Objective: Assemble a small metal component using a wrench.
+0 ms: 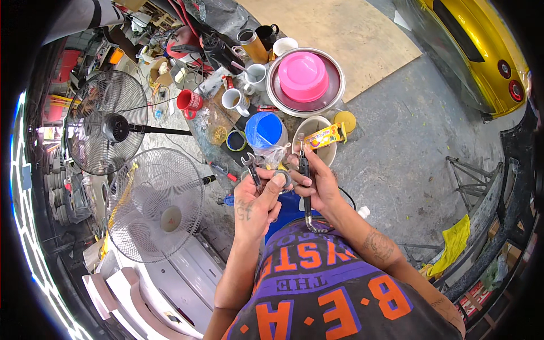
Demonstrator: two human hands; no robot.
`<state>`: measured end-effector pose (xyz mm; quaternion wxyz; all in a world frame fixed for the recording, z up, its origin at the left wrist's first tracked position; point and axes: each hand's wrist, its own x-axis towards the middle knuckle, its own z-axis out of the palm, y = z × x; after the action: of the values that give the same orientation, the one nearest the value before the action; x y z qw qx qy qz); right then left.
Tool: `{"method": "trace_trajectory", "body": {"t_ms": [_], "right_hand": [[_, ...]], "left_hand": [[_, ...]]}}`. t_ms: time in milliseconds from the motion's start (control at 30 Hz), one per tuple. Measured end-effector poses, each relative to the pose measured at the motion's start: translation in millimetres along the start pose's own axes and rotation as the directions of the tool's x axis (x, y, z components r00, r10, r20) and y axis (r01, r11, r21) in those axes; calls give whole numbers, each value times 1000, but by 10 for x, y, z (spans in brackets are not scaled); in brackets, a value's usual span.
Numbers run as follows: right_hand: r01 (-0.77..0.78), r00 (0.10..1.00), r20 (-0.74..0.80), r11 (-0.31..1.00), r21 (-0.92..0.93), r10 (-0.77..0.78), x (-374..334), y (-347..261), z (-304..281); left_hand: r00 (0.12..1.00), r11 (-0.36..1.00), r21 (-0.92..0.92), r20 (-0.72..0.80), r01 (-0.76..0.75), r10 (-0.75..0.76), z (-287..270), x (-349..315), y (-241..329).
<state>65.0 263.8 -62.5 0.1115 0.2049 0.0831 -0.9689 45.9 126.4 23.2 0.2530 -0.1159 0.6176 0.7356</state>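
Handpiece [305,169]: 1, right fingers [321,164] gripping | wrench [253,170]: 1, left fingers [270,194] gripping | fans [170,219]: 2

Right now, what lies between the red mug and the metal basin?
The head view shows mainly a white mug and a greyish mug between the red mug and metal basin.

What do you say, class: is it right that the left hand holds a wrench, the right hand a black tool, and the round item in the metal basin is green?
No: the round item in the metal basin is pink, not green, as the head view shows. The left hand does hold a wrench, the right hand a black tool.
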Motion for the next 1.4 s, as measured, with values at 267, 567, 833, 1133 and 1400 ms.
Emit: {"method": "trace_trajectory", "body": {"t_ms": [267, 567, 833, 1133, 1400], "right_hand": [[-56, 996, 74, 984, 168, 44, 55, -13, -212], [-30, 999, 46, 980, 198, 22, 36, -36, -320], [-54, 997, 66, 976, 211, 41, 12, -83, -265], [-92, 995, 55, 985, 145, 84, 40, -123, -275], [-37, 997, 77, 987, 156, 25, 40, -123, -220]], "left_hand": [[998, 997, 55, 6, 63, -63, 78, 42, -50], [993, 990, 86, 42, 109, -113, 208, 211, -127], [983, 985, -16, 70, 174, -173, 210, 293, -170], [989, 991, -6, 52, 136, -136, 250, 323, -174], [986, 988, -11, 67, 153, -152, 238, 355, -166]]}}
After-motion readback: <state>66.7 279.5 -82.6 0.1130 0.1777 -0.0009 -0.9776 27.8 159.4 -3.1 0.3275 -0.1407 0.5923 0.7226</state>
